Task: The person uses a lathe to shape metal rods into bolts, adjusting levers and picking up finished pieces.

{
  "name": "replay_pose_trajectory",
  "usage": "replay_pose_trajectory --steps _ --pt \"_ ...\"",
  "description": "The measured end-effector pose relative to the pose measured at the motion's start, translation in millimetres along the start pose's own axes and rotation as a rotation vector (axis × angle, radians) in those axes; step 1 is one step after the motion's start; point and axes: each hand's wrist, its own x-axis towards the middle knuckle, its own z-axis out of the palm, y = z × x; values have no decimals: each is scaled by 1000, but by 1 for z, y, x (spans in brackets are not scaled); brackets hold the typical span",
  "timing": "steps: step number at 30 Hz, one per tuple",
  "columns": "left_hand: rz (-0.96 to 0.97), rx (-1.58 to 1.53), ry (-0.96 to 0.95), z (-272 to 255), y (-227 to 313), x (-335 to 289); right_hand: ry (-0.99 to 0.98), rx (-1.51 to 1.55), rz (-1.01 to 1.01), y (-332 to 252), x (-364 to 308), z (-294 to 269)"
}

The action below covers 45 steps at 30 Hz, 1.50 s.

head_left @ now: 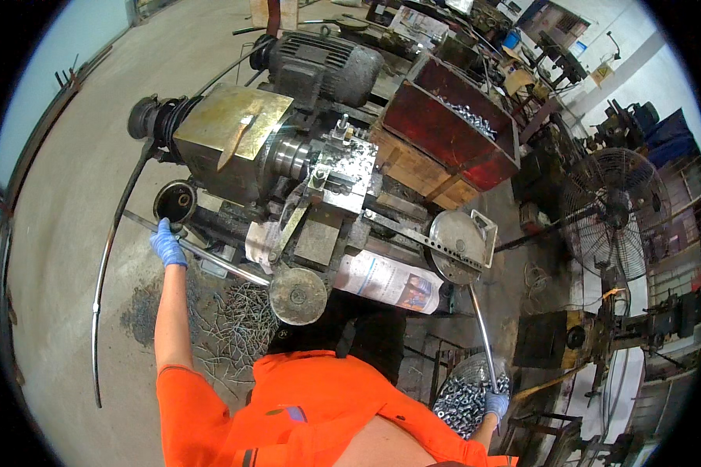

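Gripping the left rod (226, 263) with the left hand (167, 244), gloved in blue, near the cup (176, 201). Holding the right hand (497, 403), likewise gloved, at the lower end of the right rod (483, 331), over the basket (471, 366) of metal parts (459, 406) — cannot tell whether closed on rod or parts. Facing the lathe (343, 171) — with tangled shavings (237, 331) on the floor (70, 257) below.
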Motion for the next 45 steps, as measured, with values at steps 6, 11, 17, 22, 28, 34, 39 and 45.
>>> replay_pose_trajectory --steps 6,11,17,22,28,34,39,45 --pt "-3 4 0 5 -1 0 26 -34 15 23 17 25" --pt "-8 -30 18 0 -6 6 -61 -87 14 11 10 15" --pt "-8 -15 10 6 -4 2 80 -1 -52 29 14 32" --pt "-6 -55 -13 1 -2 1 59 8 17 8 -7 11" --pt "-16 -23 8 2 -1 2 -47 38 77 -14 -32 -22" --pt "-19 -30 1 2 -1 1 41 14 21 -1 -25 -6" --pt "-22 -31 -3 3 1 0 -5 27 47 -6 -30 -12" --pt "-18 -52 -3 4 2 -2 -23 34 51 12 -15 10"
